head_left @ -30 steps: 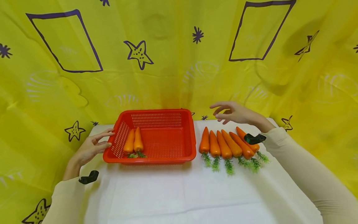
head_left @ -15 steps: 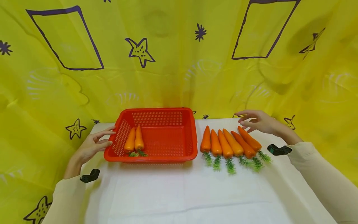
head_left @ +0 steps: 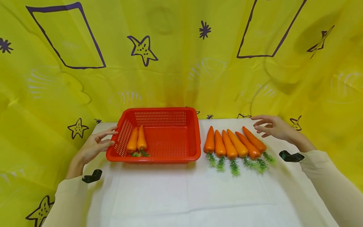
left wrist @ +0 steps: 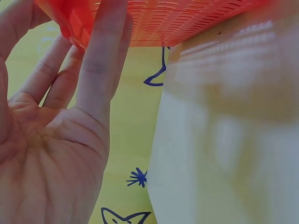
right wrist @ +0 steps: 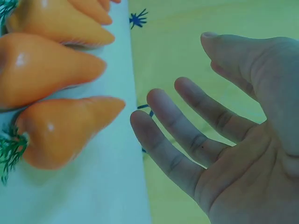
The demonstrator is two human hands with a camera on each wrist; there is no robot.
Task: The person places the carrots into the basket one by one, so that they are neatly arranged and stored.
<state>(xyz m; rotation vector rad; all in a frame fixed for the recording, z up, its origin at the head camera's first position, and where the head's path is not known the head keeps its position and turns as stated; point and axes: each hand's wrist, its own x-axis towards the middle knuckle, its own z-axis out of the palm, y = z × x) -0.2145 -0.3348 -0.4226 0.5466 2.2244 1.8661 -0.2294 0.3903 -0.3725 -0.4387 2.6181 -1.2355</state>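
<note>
Along the left rim of a red plastic basket (head_left: 167,159), my left hand (head_left: 92,148) touches the edge with extended fingers and thumb. In the left wrist view, the thumb and fingertips of that hand (left wrist: 56,126) meet the basket's rim (left wrist: 149,21). Two orange carrots (head_left: 132,141) with green tops lie in the basket's left part. My right hand (head_left: 273,127) hovers with nothing in it, just right of the tip of the rightmost carrot (head_left: 254,139). In the right wrist view, its fingers are spread and apart from the nearest carrot (right wrist: 60,130).
Several carrots (head_left: 220,144) lie in a fanned row right of the basket, tips toward the back, tops toward the front. All rest on a white cloth-covered table (head_left: 181,189). A yellow curtain (head_left: 170,82) with drawn stars hangs behind and at both sides.
My right hand has moved right, from above the row's middle to beyond its right end. My left hand stays at the basket. The head view has shifted slightly.
</note>
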